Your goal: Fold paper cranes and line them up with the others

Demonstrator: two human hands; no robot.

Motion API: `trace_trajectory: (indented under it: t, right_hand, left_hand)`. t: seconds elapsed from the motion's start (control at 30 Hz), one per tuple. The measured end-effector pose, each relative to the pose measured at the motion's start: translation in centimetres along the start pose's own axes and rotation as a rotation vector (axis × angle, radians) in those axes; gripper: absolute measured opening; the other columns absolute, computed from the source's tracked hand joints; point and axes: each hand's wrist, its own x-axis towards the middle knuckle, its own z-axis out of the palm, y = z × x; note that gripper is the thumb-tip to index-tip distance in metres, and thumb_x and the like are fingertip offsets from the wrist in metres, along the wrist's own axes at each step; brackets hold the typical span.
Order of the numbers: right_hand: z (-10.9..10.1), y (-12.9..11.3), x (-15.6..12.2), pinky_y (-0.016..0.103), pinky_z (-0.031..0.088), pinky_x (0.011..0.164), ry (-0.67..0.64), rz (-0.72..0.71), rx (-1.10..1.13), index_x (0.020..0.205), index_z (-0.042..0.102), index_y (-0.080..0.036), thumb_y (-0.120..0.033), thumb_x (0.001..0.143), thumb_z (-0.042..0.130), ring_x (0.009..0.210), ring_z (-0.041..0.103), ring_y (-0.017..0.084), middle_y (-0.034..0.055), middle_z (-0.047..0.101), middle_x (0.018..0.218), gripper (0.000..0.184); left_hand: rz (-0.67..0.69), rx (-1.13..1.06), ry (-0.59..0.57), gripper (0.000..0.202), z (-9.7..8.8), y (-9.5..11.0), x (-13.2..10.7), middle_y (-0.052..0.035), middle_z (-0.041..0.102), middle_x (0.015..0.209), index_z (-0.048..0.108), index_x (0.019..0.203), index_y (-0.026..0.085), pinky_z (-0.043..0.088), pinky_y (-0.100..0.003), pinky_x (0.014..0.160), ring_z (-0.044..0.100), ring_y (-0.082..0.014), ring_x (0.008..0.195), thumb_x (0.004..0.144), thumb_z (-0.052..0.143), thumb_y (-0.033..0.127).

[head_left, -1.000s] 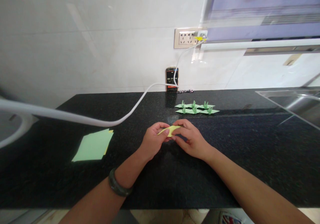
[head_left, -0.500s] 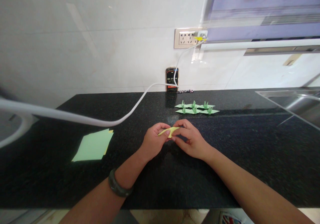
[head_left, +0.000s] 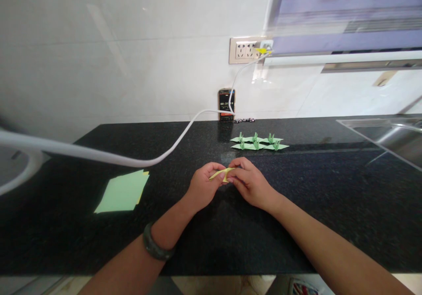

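A small folded piece of yellow paper (head_left: 221, 174) is pinched between both hands over the black stone counter (head_left: 296, 198). My left hand (head_left: 203, 186) grips its left end with curled fingers. My right hand (head_left: 251, 183) pinches its right end, and the fingertips of the two hands nearly touch. A dark bracelet (head_left: 154, 245) circles my left wrist. Several finished green paper cranes (head_left: 259, 143) stand in a group a little beyond my right hand.
A stack of light green and yellow paper squares (head_left: 123, 191) lies at the left. A white cable (head_left: 138, 156) runs across the counter up to a wall socket (head_left: 250, 50). A phone (head_left: 227, 104) showing a timer leans on the wall. A steel sink (head_left: 389, 132) is at the right.
My right fingers have closed in on the paper, so less of it shows and it looks more compressed. The hands otherwise stay in place.
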Motion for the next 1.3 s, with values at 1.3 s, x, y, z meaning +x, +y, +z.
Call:
trace_trajectory:
  t: [1.3]
  right_hand:
    - [0.19, -0.31, 0.2, 0.038, 0.043, 0.077, -0.035, 0.028, -0.157, 0.08, 0.054, -0.016, -0.018, 0.08, 0.045, 0.093, 0.045, 0.022, 0.0104, 0.048, 0.098, 0.009]
  left_hand:
    - [-0.068, 0.017, -0.045, 0.024, 0.16, -0.14, -0.06, -0.0032, 0.064, 0.069, 0.052, 0.091, 0.014, 0.049, -0.026, 0.063, 0.062, -0.0139, 0.065, 0.069, 0.059, 0.023]
